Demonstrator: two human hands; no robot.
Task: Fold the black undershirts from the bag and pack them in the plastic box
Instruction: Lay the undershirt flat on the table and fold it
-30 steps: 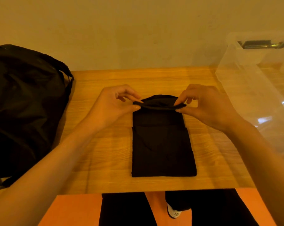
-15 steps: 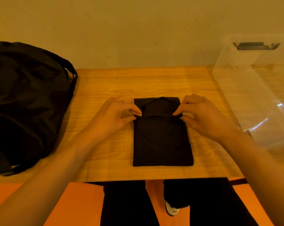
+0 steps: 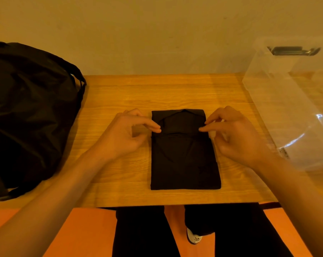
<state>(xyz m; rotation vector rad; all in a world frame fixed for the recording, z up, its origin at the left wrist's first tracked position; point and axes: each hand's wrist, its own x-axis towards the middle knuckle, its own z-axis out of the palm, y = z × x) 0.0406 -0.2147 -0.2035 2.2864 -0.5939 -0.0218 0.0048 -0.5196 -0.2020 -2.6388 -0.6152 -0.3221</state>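
A black undershirt (image 3: 184, 160) lies folded into a narrow rectangle in the middle of the wooden table (image 3: 119, 93), its top end turned down as a flap. My left hand (image 3: 123, 134) is at the flap's left edge, thumb and forefinger pinching the cloth. My right hand (image 3: 236, 134) does the same at the flap's right edge. The black bag (image 3: 27, 112) slumps on the table's left end. The clear plastic box (image 3: 290, 108) stands at the right, with nothing visible inside it.
A plain wall runs right behind the table's far edge. The table's front edge is close to my body, with my dark-trousered legs and an orange floor (image 3: 55, 229) below. Bare wood lies between the undershirt and both the bag and the box.
Both hands brought the undershirt's top end down toward me and laid it flat as a flap on the folded cloth. The raised fold is now pressed down.
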